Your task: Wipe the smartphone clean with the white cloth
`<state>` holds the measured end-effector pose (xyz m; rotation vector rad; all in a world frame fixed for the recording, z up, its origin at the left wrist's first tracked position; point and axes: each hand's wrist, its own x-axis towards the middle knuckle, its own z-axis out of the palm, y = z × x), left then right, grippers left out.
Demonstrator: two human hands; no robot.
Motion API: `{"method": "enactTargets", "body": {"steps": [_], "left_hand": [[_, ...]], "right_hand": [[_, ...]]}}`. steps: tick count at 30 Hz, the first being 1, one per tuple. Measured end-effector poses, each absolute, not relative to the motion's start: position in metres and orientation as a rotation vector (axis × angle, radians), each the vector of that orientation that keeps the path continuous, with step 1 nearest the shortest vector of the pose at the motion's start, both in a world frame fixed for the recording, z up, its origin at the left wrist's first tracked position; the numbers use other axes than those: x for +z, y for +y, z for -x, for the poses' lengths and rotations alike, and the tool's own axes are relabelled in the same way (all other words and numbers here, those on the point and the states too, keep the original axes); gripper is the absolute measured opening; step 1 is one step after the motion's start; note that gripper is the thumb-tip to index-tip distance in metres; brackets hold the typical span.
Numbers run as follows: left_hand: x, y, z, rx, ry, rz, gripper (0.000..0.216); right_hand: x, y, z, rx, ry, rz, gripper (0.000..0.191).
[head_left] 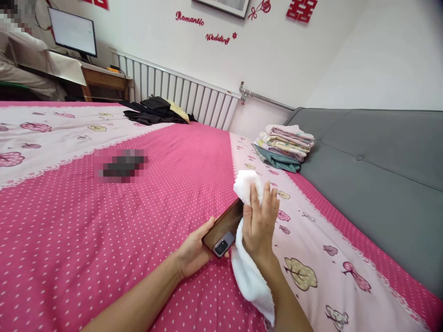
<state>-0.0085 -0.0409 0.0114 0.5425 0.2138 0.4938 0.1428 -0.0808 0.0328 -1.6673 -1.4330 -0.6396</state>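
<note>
My left hand [196, 249] grips the camera end of a smartphone [221, 227], thumb along one edge. The phone's brownish back faces up, with its camera block near my left palm. Over the phone's far end my right hand [261, 219] presses a white cloth [252, 281], its fingers stretched over the bunched upper part. The rest of the cloth hangs below my right wrist onto the bed. Part of the phone's far end is hidden by the cloth and my right hand.
A pink dotted bedspread [166, 184] lies beneath. Folded fabrics [285, 145] are stacked by the grey headboard [377, 175]. Dark clothes [155, 110] lie near the radiator [180, 87]. A blurred dark object [123, 165] is at left. Behind, a person sits near a desk with a monitor [72, 32].
</note>
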Motion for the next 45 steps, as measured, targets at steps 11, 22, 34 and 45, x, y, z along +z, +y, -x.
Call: {"method": "enactTargets", "body": {"steps": [11, 22, 34, 45], "left_hand": [[0.015, -0.021, 0.011, 0.77, 0.308, -0.309, 0.034], [-0.003, -0.018, 0.02, 0.804, 0.309, -0.164, 0.047], [0.016, -0.03, 0.005, 0.723, 0.37, -0.372, 0.036], [0.012, -0.033, 0.007, 0.607, 0.304, -0.484, 0.041]], "right_hand": [[0.021, -0.08, -0.112, -0.516, -1.981, 1.497, 0.055], [0.018, -0.082, -0.09, -0.545, -2.127, 1.426, 0.046], [0.02, -0.078, -0.112, -0.641, -1.788, 1.591, 0.047], [0.022, -0.078, -0.124, -0.676, -1.69, 1.612, 0.048]]}}
